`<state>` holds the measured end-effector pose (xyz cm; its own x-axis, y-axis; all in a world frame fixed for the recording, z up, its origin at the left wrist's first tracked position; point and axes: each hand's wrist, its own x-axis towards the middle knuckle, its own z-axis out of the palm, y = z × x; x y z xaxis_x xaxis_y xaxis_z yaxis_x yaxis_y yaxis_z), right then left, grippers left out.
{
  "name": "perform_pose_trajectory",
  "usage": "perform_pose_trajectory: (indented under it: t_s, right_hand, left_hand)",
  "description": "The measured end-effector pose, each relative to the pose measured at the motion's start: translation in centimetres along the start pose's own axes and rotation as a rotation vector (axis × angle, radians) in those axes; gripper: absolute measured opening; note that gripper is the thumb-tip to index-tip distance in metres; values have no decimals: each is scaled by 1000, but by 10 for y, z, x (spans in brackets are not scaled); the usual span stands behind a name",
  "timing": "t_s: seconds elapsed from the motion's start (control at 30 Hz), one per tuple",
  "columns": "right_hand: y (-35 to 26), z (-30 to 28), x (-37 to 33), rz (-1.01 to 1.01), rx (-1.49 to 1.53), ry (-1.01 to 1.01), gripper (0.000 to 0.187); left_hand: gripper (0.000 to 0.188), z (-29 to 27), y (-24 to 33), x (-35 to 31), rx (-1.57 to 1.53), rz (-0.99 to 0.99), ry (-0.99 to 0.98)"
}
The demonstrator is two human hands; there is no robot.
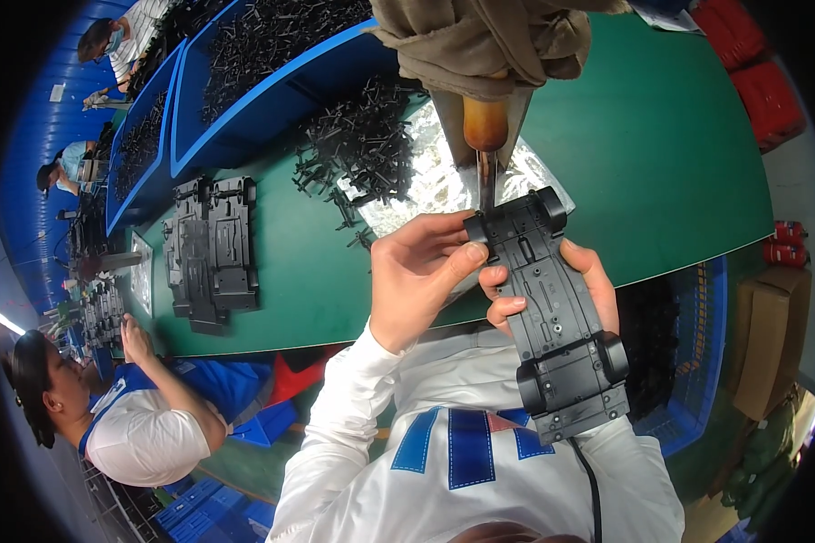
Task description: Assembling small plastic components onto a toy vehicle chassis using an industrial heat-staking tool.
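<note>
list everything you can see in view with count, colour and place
held car chassis: 1, black, between the hands
other car chassis: several, overlapping, black, left on the table
small branching parts: many, black, heaped left of the tool and filling the bins
bins: at least 2, blue, upper left
pointed metal tool: 1, amber collar, top centre
cloth: 1 bundle, brownish, around the tool's top
shiny sheet: 1, silver, beneath the tool
worktable: 1, green, centre
crate: 1, blue, right, beyond table edge
cardboard box: 1, brown, far right
co-workers: 3, left side
left hand: 1, chassis's upper left corner
right hand: 1, around the chassis
</note>
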<state>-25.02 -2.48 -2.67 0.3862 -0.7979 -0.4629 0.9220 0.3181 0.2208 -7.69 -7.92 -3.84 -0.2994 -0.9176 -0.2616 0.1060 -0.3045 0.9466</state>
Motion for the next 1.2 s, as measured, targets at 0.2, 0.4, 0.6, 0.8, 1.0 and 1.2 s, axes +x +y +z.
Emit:
perform_pose_trajectory:
  t_s: [0.2,0.4,0.6,0.8,1.0,1.2]
  right_hand:
    - [0,1,-1,0,5,8,48]
    - [1,2,-1,3,12,1,48]
    - [-3,-2,0,13,30,17,48]
    - [-1,0,0,4,40,19,48]
    - [0,3,-1,6,27,7,49]
    - [-2,-2,0,29,38,-5,51]
  left_hand:
    - [41,0,0,0,-12,-1,-8]
    - [41,1,1,0,8,11,-6]
    - [41,0,-4,1,52,7,7]
    - [40,3,-2,0,4,10,14]
    - [40,2,-1,-1,-5,19,13]
    - [39,0,-3,-1,54,21,22]
